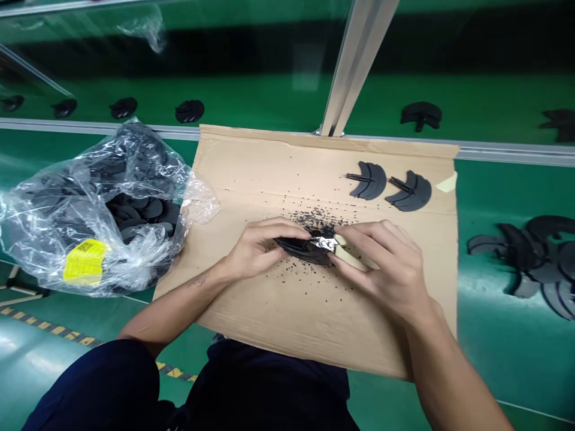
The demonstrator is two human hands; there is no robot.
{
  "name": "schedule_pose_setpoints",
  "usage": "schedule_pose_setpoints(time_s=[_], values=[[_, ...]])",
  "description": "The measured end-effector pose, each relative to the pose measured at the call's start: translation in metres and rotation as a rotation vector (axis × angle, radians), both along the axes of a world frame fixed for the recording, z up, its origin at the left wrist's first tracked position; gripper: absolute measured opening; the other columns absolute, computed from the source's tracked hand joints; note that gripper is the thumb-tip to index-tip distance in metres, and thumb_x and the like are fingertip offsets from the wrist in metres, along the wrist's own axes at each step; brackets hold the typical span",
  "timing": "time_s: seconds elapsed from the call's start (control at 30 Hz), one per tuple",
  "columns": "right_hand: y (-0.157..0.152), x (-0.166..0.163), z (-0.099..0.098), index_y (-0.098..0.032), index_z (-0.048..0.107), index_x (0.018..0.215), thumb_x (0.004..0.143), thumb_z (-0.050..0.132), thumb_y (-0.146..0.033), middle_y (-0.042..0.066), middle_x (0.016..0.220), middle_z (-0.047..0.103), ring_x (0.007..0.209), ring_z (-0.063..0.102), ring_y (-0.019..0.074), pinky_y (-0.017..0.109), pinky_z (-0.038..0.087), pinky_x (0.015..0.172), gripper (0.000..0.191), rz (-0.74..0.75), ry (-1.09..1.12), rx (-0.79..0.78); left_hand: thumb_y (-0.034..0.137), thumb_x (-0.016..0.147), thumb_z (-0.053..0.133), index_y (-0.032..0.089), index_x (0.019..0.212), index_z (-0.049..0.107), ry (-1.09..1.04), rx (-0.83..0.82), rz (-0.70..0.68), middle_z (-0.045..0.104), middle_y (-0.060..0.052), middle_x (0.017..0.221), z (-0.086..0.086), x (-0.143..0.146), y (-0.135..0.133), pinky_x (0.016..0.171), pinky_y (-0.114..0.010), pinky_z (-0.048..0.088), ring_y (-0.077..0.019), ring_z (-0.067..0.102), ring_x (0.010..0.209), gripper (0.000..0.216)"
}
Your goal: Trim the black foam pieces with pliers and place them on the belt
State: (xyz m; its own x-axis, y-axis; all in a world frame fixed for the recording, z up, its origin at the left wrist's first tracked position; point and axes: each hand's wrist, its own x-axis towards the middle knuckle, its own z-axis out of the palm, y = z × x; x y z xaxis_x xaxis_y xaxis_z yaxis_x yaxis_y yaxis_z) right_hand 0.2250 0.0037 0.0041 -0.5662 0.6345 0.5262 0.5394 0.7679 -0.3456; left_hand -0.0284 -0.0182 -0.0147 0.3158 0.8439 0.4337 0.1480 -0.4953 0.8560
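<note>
My left hand is closed on a black curved plastic part, pinching it over a sheet of cardboard. My right hand grips a small cutter with pale handles; its metal jaws meet the black part. Tiny black chips are scattered on the cardboard around both hands. Two black fan-shaped parts lie side by side at the cardboard's far right.
A clear plastic bag full of black parts, with a yellow label, lies at the left. More black parts are piled at the right. Others sit on the green belt beyond a metal rail. A metal post slants up.
</note>
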Motion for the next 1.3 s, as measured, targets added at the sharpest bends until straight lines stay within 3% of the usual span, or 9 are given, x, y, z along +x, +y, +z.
schedule_pose_setpoints(time_s=[0.3, 0.8, 0.97, 1.17, 1.3], values=[[-0.001, -0.001, 0.002, -0.019, 0.065, 0.119, 0.091, 0.072, -0.025, 0.009, 0.099, 0.076, 0.081, 0.065, 0.0194, 0.033, 0.05, 0.069, 0.03, 0.052, -0.019, 0.002, 0.003, 0.086, 0.067, 0.02, 0.113, 0.076, -0.029, -0.022, -0.026, 0.078, -0.008, 0.107, 0.002, 0.0, -0.001, 0.089, -0.028, 0.062, -0.0148, 0.073, 0.1, 0.033], [-0.009, -0.002, 0.008, -0.019, 0.065, 0.126, 0.095, 0.066, -0.027, 0.006, 0.092, 0.075, 0.072, 0.059, 0.0177, 0.033, 0.046, 0.065, 0.032, -0.028, -0.181, 0.148, 0.014, 0.092, 0.068, 0.025, 0.112, 0.078, -0.039, 0.007, -0.015, 0.08, -0.007, 0.106, 0.0, -0.001, -0.003, 0.085, -0.028, 0.066, -0.0156, 0.077, 0.097, 0.025], [-0.011, -0.002, 0.007, -0.016, 0.065, 0.122, 0.095, 0.067, -0.026, 0.008, 0.093, 0.077, 0.073, 0.063, 0.0178, 0.032, 0.05, 0.064, 0.028, 0.015, -0.142, 0.11, 0.011, 0.091, 0.068, 0.024, 0.111, 0.078, -0.037, 0.019, -0.021, 0.08, -0.006, 0.106, 0.002, -0.001, -0.004, 0.085, -0.026, 0.066, -0.0147, 0.077, 0.096, 0.027], [-0.008, -0.003, 0.003, -0.021, 0.067, 0.121, 0.094, 0.068, -0.026, 0.008, 0.097, 0.077, 0.083, 0.072, 0.0204, 0.034, 0.058, 0.071, 0.028, 0.095, 0.049, -0.133, 0.017, 0.089, 0.073, 0.021, 0.11, 0.078, -0.03, 0.02, -0.019, 0.08, -0.009, 0.1, 0.003, -0.001, -0.002, 0.08, -0.026, 0.064, -0.0156, 0.076, 0.091, 0.021], [-0.004, -0.001, 0.0, -0.021, 0.067, 0.123, 0.092, 0.07, -0.024, 0.008, 0.099, 0.077, 0.083, 0.071, 0.0203, 0.034, 0.057, 0.07, 0.031, 0.051, 0.047, -0.112, 0.023, 0.085, 0.079, 0.019, 0.108, 0.077, -0.048, -0.006, 0.004, 0.079, -0.008, 0.094, 0.003, 0.0, -0.003, 0.073, -0.025, 0.062, -0.0142, 0.074, 0.083, 0.023]])
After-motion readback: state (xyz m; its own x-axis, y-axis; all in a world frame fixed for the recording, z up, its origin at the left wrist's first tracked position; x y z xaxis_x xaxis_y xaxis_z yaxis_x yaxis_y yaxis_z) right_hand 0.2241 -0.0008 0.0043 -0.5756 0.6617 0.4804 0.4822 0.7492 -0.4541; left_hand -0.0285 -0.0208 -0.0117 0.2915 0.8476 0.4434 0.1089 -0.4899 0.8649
